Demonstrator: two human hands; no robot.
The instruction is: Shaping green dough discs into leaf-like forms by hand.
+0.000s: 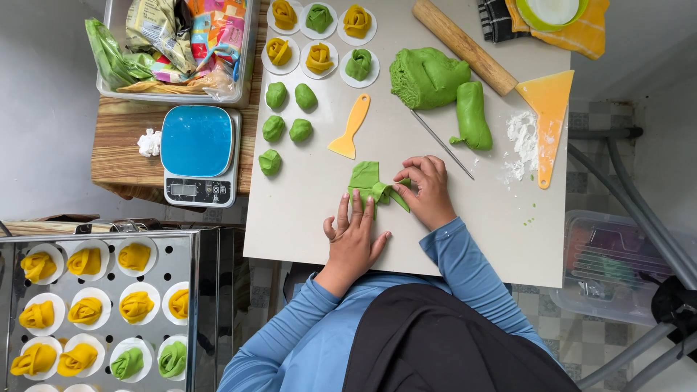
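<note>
the left hand point(353, 236) lies flat with fingers spread, pressing the near edge of a folded green dough strip point(369, 180) on the pale worktop point(312, 218). the right hand point(426, 190) pinches the strip's right end between its fingertips. just left of the dough lies a small yellow scraper point(351, 127). further left sit 5 green dough balls point(286, 122). to the far right lie a big green dough lump point(428, 76), a thin metal rod point(441, 144) and a rolling pin point(463, 46).

bare board right of hands; yellow spatula point(350, 128), 5 dough balls point(287, 125) crowd left.
</note>
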